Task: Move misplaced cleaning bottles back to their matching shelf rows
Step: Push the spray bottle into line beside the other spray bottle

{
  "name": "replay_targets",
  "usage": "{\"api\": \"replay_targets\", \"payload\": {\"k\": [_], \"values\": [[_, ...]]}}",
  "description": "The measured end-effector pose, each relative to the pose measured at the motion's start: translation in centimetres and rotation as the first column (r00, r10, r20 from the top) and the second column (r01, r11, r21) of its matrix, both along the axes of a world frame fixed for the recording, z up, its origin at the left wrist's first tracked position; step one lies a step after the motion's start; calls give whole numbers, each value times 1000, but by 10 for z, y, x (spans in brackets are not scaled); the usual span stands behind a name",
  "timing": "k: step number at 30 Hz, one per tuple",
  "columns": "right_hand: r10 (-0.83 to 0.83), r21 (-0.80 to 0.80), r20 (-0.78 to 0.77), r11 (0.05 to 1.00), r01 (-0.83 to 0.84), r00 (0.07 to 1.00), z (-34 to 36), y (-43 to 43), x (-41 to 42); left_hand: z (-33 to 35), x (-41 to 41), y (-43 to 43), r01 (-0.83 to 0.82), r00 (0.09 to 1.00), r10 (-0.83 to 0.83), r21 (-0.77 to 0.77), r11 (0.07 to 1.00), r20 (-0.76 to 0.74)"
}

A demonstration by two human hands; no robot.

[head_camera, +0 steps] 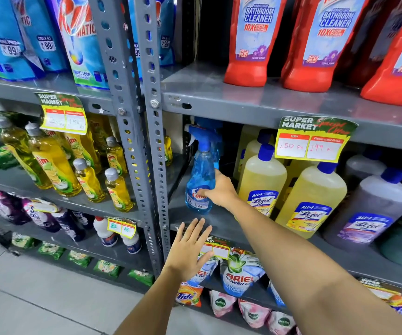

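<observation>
Bottles everywhere on grey steel shelving (219, 97): red bathroom cleaner bottles (250, 42) up top, yellow Lizol bottles (262, 180) along the middle row, yellow dish-liquid bottles (52, 165) in the bay to the left. Standing at the left end of that Lizol row, hard by the upright post (151, 141), one blue Colin spray bottle (201, 175), upright, base on the shelf, and looking out of place beside floor cleaner. Right hand (219, 189) wrapped round its lower body from the right side, thumb across the label, clenched on it. Left hand (190, 247) spread flat and released, hovering just below the shelf edge, near the bottle but not touching. Reads as the pick-up step, or possibly the set-down; hard to say from one look. Next move, if a lift: straight up and outward, clearing the shelf above and the neighbouring Lizol, trigger head kept from snagging the post.
</observation>
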State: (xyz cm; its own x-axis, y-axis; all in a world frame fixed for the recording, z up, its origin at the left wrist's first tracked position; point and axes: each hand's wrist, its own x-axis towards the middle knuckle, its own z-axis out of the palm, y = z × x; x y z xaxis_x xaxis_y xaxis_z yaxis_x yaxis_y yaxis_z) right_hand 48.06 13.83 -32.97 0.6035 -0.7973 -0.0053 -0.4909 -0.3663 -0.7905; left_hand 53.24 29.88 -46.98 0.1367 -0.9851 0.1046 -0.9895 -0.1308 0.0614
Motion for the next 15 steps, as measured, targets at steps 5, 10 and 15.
{"api": "replay_targets", "payload": {"k": [5, 10, 15], "values": [[32, -9, -24, 999, -32, 999, -2, 0, 7, 3, 0, 1, 11, 1000, -12, -33, 999, -13], [39, -27, -68, 999, -41, 997, -3, -3, 8, 3, 1, 1, 5, 1000, -5, -16, 1000, -3], [52, -34, -74, 998, -55, 996, -4, -5, 6, 2, 1, 1, 7, 1000, -7, -25, 1000, -4]]}}
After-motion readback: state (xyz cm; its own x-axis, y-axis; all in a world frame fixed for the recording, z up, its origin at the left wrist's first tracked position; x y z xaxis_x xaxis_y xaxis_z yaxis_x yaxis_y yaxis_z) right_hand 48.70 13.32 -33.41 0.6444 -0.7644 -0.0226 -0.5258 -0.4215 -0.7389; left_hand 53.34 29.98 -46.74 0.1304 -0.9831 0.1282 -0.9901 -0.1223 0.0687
